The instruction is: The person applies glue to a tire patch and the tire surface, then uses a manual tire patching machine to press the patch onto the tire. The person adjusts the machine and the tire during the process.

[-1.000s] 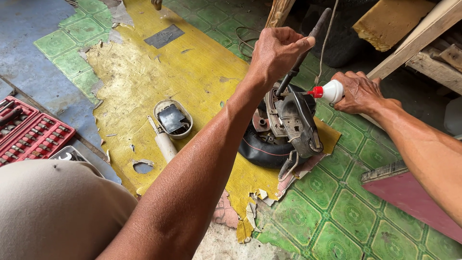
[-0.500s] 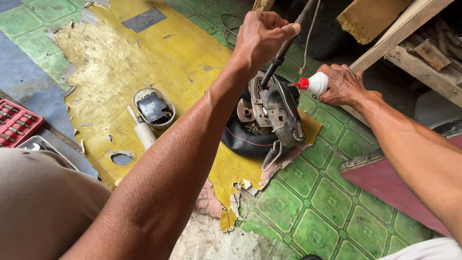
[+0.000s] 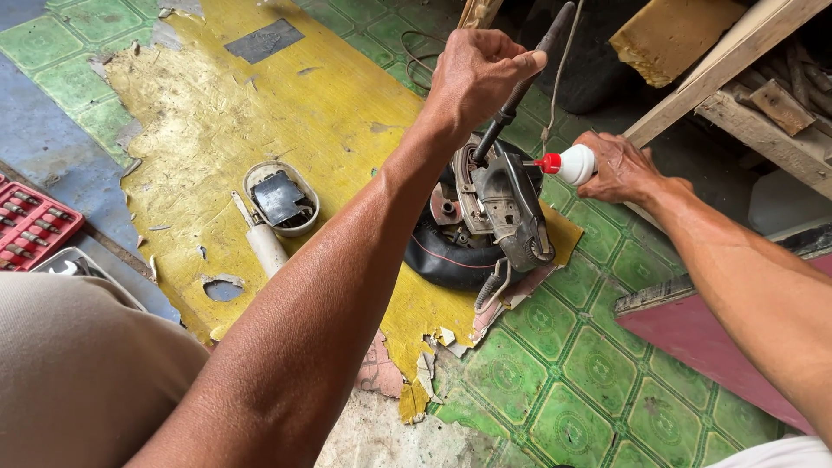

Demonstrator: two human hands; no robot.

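Observation:
My left hand [image 3: 477, 74] is closed around a dark upright handle [image 3: 529, 74] that rises from a grey metal mechanism [image 3: 507, 208]. That mechanism sits on a black rubber tyre [image 3: 442, 256] lying on the floor. My right hand [image 3: 620, 165] grips a small white squeeze bottle with a red nozzle [image 3: 568, 163]; the nozzle tip points at the top of the mechanism, almost touching it. A thin cord [image 3: 563, 65] hangs beside the handle.
Torn yellow floor covering [image 3: 217, 121] lies over green patterned tiles [image 3: 572, 381]. An oval grey housing [image 3: 282, 199] and a white tube [image 3: 264, 247] lie left of the tyre. A red tool tray [image 3: 30, 225] is at far left. Wooden planks [image 3: 737, 78] stand at upper right.
The view has shifted slightly, so everything sits a bit lower and to the right in frame. Both hands keep their grips; the bottle nozzle stays at the mechanism's top.

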